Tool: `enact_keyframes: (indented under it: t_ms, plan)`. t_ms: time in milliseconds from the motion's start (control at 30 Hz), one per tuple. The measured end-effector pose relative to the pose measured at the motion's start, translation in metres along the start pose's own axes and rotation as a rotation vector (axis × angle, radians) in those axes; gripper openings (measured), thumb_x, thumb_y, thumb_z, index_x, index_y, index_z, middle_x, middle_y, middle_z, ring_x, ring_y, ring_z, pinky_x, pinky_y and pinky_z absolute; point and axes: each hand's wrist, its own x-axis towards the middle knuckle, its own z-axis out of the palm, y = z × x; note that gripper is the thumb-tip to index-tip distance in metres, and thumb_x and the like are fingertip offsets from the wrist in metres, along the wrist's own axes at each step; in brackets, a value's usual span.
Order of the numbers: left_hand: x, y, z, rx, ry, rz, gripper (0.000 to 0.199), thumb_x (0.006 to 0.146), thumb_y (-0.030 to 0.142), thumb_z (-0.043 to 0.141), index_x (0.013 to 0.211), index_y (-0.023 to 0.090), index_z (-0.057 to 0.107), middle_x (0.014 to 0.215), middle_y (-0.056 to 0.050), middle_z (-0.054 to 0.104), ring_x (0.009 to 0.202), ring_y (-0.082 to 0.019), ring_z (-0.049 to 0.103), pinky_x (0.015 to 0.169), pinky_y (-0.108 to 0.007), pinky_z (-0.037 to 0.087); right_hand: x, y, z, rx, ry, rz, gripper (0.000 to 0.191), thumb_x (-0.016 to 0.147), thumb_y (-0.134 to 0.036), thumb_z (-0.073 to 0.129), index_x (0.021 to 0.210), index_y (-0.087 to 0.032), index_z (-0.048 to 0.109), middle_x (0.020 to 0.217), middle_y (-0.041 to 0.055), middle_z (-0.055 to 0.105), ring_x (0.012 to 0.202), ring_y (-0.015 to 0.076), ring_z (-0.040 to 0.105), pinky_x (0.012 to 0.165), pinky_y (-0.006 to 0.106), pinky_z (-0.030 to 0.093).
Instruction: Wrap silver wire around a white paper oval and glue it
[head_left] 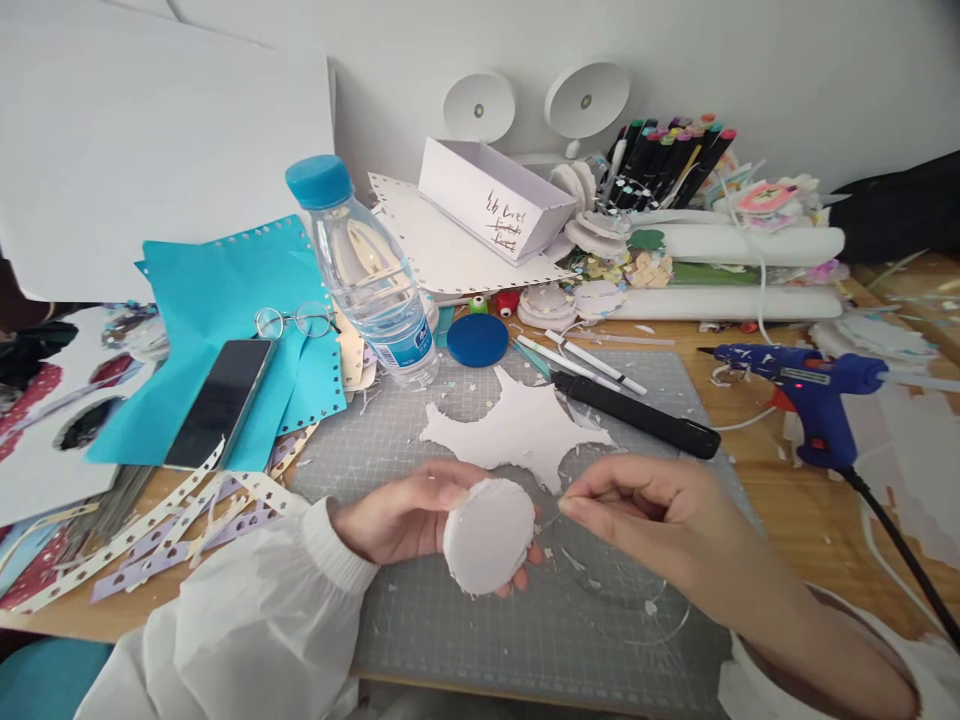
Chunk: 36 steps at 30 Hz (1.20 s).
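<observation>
Over the mat (420, 640), gripping white disc (491, 538) in left hand (412, 513), pinching thin strand (552, 520) in right hand (652, 505). Could tear disc by tugging hard.

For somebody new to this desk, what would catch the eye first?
Probably the bright blue paper on the left and the tall bottle at its right edge. Next, perhaps, the white disc in the left grip, above the mat at front centre. The blue glue gun, right of the mat, may also stand out.
</observation>
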Motion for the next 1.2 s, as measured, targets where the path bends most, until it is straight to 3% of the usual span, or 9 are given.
enact_keyframes:
  t_ms: [300, 533, 1200]
  plan:
    - [-0.0002, -0.0011, -0.0013, -0.002, -0.014, -0.021, 0.06, 0.074, 0.049, 0.066, 0.114, 0.004, 0.066, 0.101, -0.024, 0.071, 0.08, -0.03, 0.071, 0.058, -0.031, 0.055, -0.0008, 0.0016, 0.002, 0.017, -0.026, 0.015, 0.02, 0.078, -0.037, 0.064, 0.068, -0.019, 0.069, 0.052, -0.0023, 0.054, 0.044, 0.0082, 0.042, 0.037, 0.018, 0.032]
    - [-0.0005, -0.002, -0.0042, 0.035, -0.061, -0.011, 0.058, 0.077, 0.047, 0.063, 0.118, 0.006, 0.063, 0.106, -0.024, 0.069, 0.086, -0.032, 0.07, 0.064, -0.036, 0.056, -0.0003, -0.0001, 0.0021, 0.005, -0.039, 0.037, 0.022, 0.077, -0.038, 0.063, 0.07, -0.018, 0.068, 0.051, -0.0029, 0.049, 0.045, 0.0077, 0.038, 0.038, 0.018, 0.03]
    - [-0.0007, -0.0044, -0.0031, 0.031, 0.001, 0.019, 0.055, 0.076, 0.044, 0.064, 0.116, 0.006, 0.064, 0.105, -0.022, 0.07, 0.087, -0.031, 0.07, 0.071, -0.039, 0.056, 0.0017, 0.0024, 0.0025, -0.041, -0.075, 0.092, 0.029, 0.079, -0.045, 0.059, 0.072, -0.017, 0.067, 0.056, -0.0014, 0.048, 0.049, 0.009, 0.036, 0.042, 0.021, 0.029]
